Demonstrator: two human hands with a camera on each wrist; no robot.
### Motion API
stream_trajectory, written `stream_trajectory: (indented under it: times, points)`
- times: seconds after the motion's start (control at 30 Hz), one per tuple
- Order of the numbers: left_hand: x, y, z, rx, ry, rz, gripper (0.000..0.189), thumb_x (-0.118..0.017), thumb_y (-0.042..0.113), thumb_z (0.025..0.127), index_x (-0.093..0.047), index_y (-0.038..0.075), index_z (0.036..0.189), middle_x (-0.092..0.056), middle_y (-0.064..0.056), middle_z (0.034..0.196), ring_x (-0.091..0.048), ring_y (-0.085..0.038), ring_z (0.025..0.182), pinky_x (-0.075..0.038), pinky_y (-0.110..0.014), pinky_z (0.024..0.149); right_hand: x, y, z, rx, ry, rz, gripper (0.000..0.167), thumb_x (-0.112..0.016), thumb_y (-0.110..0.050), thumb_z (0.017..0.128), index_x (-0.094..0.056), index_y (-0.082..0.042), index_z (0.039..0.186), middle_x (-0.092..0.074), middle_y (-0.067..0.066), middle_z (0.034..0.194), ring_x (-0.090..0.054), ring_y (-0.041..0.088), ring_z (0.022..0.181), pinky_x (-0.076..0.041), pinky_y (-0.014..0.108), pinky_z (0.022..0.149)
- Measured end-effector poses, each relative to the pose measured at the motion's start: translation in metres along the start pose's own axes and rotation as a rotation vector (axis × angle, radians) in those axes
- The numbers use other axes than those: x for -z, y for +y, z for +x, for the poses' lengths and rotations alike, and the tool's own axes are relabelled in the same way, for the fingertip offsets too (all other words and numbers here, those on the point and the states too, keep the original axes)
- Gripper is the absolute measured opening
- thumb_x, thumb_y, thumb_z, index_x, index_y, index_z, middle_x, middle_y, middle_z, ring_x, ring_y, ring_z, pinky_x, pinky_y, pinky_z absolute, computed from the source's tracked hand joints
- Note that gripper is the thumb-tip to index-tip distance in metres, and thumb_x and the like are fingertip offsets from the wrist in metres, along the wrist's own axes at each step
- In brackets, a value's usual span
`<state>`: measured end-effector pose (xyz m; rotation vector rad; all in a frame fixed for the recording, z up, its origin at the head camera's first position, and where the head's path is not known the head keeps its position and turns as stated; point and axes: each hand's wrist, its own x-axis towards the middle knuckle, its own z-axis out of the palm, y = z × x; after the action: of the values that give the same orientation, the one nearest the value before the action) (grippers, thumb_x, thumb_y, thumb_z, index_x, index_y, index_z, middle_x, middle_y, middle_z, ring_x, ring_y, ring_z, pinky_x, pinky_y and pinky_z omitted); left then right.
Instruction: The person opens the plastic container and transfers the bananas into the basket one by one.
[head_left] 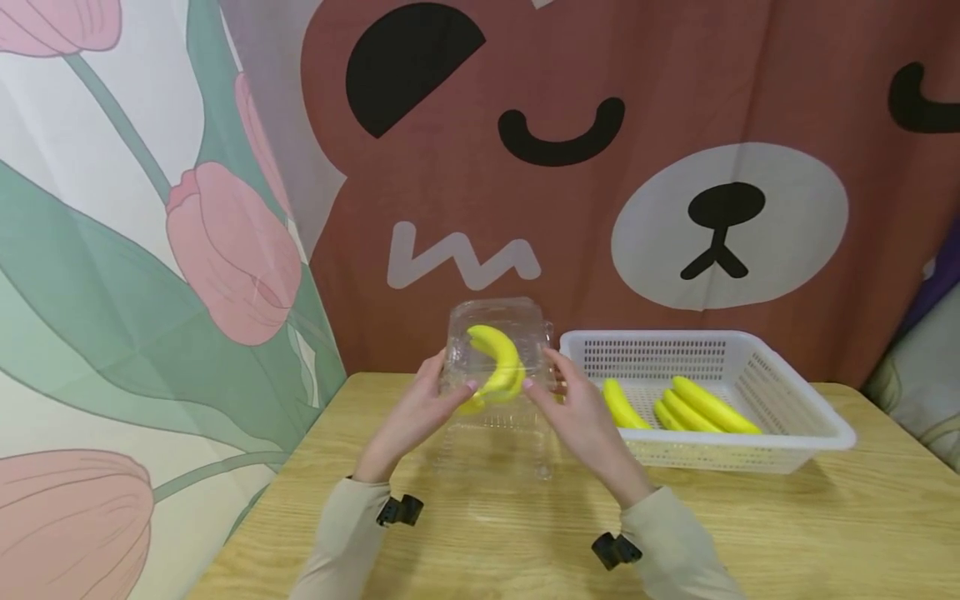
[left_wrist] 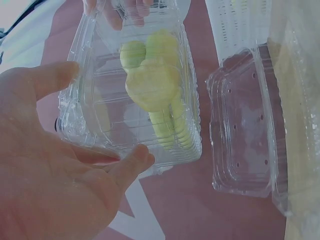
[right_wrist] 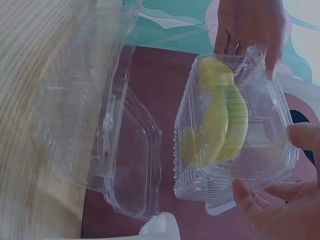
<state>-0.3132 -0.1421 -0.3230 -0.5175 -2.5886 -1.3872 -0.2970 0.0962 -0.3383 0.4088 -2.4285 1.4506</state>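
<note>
Yellow bananas [head_left: 507, 358] lie inside a clear plastic fruit box [head_left: 498, 312], which both hands hold up above the table. On its left side the left hand [head_left: 408, 408] grips it, thumb in front. The right hand [head_left: 581, 408] grips the opposite side in the same way. In the left wrist view, the left hand [left_wrist: 55, 150] has thumb and fingers around the edge of the ribbed fruit box [left_wrist: 110, 130]. The right wrist view shows the bananas [right_wrist: 225, 125] through the plastic, with the right hand [right_wrist: 280, 210] at one end.
Another clear plastic container [head_left: 491, 454] stands on the wooden table [head_left: 465, 550], below the held box; its perforated part [left_wrist: 245, 140] shows in the left wrist view. To the right, a white basket [head_left: 821, 425] holds several bananas [head_left: 712, 404]. A printed curtain [head_left: 570, 208] hangs behind.
</note>
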Motion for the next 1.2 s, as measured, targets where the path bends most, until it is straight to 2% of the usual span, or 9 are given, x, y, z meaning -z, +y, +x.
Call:
stream_trajectory:
  times: [0.17,0.5,0.73,1.03,1.2]
  points:
    - [-0.005,0.004,0.0,0.007,-0.011,-0.009,0.081,-0.064,0.043,0.094,-0.022,0.012,0.157,-0.028,-0.014,0.155,-0.031,-0.033,0.14,-0.032,-0.057,0.109,0.005,0.001,-0.001,0.016,0.008,-0.012,0.068,-0.061,-0.044,0.096,-0.036,-0.015,0.152,-0.046,0.012,0.144,-0.057,0.035,0.116,-0.052,0.051,0.089]
    - [-0.015,0.009,0.003,0.043,-0.037,0.001,0.091,-0.061,0.055,0.092,-0.017,0.01,0.158,-0.017,-0.012,0.161,-0.024,-0.031,0.144,-0.028,-0.057,0.111,0.017,0.006,-0.005,0.012,0.004,-0.022,0.077,-0.056,-0.058,0.094,-0.033,-0.015,0.154,-0.043,0.011,0.147,-0.053,0.035,0.121,-0.051,0.05,0.091]
    - [-0.028,0.013,0.007,0.01,-0.043,-0.02,0.088,-0.062,0.053,0.092,-0.018,0.017,0.159,-0.015,-0.01,0.162,-0.023,-0.031,0.144,-0.027,-0.061,0.109,0.028,0.012,-0.009,-0.031,0.014,-0.053,0.077,-0.056,-0.059,0.094,-0.032,-0.016,0.154,-0.046,0.014,0.143,-0.054,0.036,0.121,-0.051,0.053,0.092]
    - [-0.041,0.017,0.011,0.003,-0.044,0.03,0.092,-0.059,0.057,0.092,-0.016,0.011,0.158,-0.012,-0.012,0.163,-0.016,-0.03,0.147,-0.021,-0.057,0.113,0.039,0.019,-0.015,0.004,0.036,-0.089,0.07,-0.058,-0.049,0.097,-0.034,-0.014,0.153,-0.048,0.015,0.141,-0.057,0.037,0.117,-0.054,0.05,0.087]
    - [-0.045,0.02,0.011,0.006,-0.035,0.065,0.094,-0.057,0.063,0.09,-0.019,0.012,0.158,-0.01,-0.013,0.163,-0.013,-0.031,0.147,-0.019,-0.06,0.112,0.044,0.022,-0.015,0.036,0.037,-0.068,0.069,-0.059,-0.045,0.098,-0.035,-0.01,0.152,-0.045,0.015,0.144,-0.052,0.035,0.121,-0.05,0.051,0.094]
